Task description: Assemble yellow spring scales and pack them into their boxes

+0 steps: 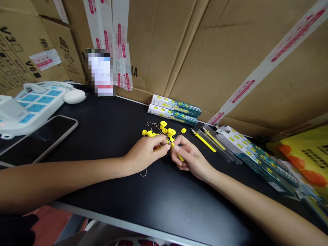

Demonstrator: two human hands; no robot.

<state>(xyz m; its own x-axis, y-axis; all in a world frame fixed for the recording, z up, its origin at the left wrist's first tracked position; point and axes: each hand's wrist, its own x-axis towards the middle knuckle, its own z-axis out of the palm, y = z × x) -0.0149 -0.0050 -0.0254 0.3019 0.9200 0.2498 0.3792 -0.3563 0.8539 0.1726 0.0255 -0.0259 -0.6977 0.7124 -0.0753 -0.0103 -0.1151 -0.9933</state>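
Note:
My left hand (147, 152) and my right hand (188, 157) meet fingertip to fingertip over a black table (107, 133). My right hand pinches a thin yellow stick (180, 157) that runs down through its fingers. My left hand is closed in a pinch on a small yellow piece joined to a thin wire (142, 173), whose loop shows below the palm. Just beyond the fingers lies a cluster of small yellow plastic parts (164, 130) with a bent metal wire hook (151, 125).
Two boxed packs (174, 110) lie at the back, and a row of similar packs (256, 153) runs to the right beside clear sleeves with yellow sticks (205, 141). A phone (42, 138) and a white power strip (33, 106) sit left. Cardboard boxes (205, 51) wall the back.

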